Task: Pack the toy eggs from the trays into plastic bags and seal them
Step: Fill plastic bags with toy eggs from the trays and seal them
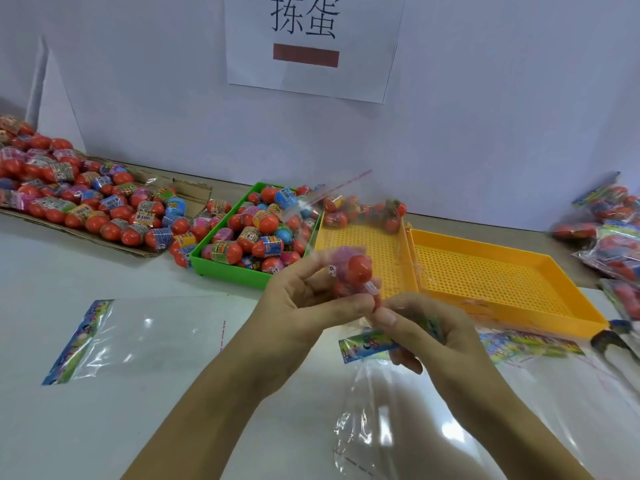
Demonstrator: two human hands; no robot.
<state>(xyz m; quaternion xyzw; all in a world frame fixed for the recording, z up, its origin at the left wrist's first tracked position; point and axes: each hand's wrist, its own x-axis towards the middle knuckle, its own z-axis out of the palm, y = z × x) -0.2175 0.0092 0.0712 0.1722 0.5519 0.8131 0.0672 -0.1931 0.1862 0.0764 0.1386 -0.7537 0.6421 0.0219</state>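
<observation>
While the white worktop [104, 271] carries everything else, the step in hand happens just above its near middle, where both hands meet. Along the far edge, from the left, lie a flattened cardboard sheet [194, 192] heaped with toy eggs, a green tray [221, 268] full of them, and two yellow perforated trays: the nearer-left one [367, 244] keeps only a few eggs at its far end, the right one [502, 275] shows none. Filled bags [609, 237] pile at the right edge, and an empty printed-header bag [138, 337] lies flat towards the near left. The left hand [304, 306] holds a small cluster of red-capped eggs [356, 275], fingers curled round them, thumb reaching right. The right hand [426, 334] pinches the coloured header of a clear plastic bag [374, 410], whose body hangs down towards the near edge. The eggs sit just above and to the left of that pinch, nearly touching it, caps pointing up and away. Where the bag's mouth opens is blurred, so whether any egg is already inside cannot be told. I judge the coming move depends on bringing the eggs down and rightward into the opening, the left hand being the carrier.
</observation>
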